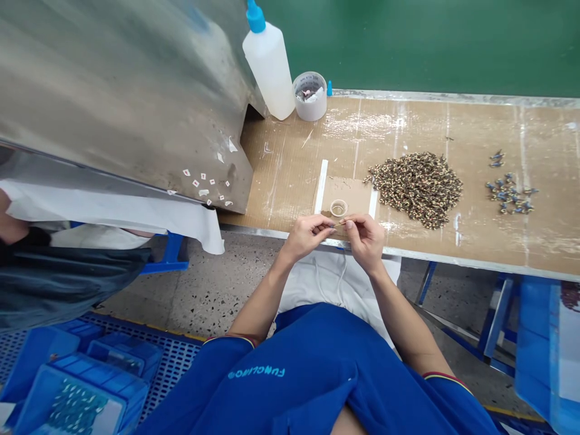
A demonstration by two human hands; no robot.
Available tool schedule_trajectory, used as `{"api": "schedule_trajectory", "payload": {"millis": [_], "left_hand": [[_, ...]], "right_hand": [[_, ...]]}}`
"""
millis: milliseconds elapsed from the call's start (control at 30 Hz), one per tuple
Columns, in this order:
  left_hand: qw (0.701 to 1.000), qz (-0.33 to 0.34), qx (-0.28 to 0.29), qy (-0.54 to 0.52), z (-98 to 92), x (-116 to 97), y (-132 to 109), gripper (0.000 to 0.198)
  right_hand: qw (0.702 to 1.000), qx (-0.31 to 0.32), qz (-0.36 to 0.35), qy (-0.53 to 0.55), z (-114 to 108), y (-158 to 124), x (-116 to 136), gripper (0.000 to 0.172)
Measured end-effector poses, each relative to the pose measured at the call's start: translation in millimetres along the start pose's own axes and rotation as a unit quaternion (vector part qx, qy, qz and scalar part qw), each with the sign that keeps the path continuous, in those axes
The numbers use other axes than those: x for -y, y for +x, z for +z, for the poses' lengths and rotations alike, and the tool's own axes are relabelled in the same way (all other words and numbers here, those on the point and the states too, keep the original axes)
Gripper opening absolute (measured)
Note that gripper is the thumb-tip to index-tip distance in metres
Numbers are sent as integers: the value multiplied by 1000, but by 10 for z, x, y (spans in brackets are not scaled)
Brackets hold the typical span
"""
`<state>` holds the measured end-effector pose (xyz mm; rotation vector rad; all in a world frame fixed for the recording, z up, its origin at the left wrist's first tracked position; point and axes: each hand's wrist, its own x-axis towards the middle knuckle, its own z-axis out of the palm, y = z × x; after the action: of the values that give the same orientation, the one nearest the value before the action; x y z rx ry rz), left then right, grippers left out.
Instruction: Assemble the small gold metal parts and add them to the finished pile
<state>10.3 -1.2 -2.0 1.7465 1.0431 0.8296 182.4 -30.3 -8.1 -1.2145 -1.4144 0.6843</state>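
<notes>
My left hand (308,235) and my right hand (366,240) meet at the table's front edge, fingertips pinched and almost touching. A thin yellowish stick (339,224), like a toothpick, runs from my right fingertips toward the left ones. Whatever sits in my left pinch is too small to make out. Just beyond the fingers, a small clear round cup (338,208) stands on a cardboard piece (348,188) with white strips along its sides. Right of this lies a large heap of small gold-and-dark parts (419,188).
A white bottle with blue cap (270,69) and a tape-roll core with scraps (310,96) stand at the back. Several small blue-grey parts (510,194) lie farther right. The metal housing (136,90) bounds the left; another person's arm (11,220) shows there.
</notes>
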Motion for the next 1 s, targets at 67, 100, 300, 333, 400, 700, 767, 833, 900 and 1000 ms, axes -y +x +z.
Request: {"api": "schedule_trajectory", "payload": {"millis": [67, 100, 300, 333, 400, 700, 767, 833, 900, 1000], "left_hand": [[1000, 4, 1, -1, -4, -2, 3, 12], [1000, 7, 1, -2, -7, -3, 4, 12], [1000, 19, 1, 1, -16, -11, 5, 11], [1000, 20, 1, 0, -15, -12, 5, 12], [1000, 20, 0, -3, -15, -14, 4, 12], [1000, 0, -5, -6, -8, -10, -3, 14], [1000, -4, -8, -15, -6, -8, -7, 15], [1000, -8, -9, -29, -7, -6, -11, 15], [999, -13, -4, -44, -14, -3, -16, 15], [998, -22, 6, -60, -29, 5, -18, 17]], "right_hand": [[1000, 5, -7, -1, 1, 1, -2, 20], [1000, 5, -10, -1, 3, 1, -1, 20], [1000, -7, -16, -8, 20, 1, 16, 19], [1000, -4, -19, -6, 21, 0, 18, 19], [1000, -1, -20, -1, 22, -2, 18, 19], [998, 2, 43, 42, 9, -19, 1, 21], [995, -20, 66, 76, 5, -5, -2, 22], [989, -60, 88, 103, 4, 21, -6, 25], [985, -95, 103, 104, 13, 55, -8, 28], [987, -96, 116, 58, 55, 99, 1, 30]]}}
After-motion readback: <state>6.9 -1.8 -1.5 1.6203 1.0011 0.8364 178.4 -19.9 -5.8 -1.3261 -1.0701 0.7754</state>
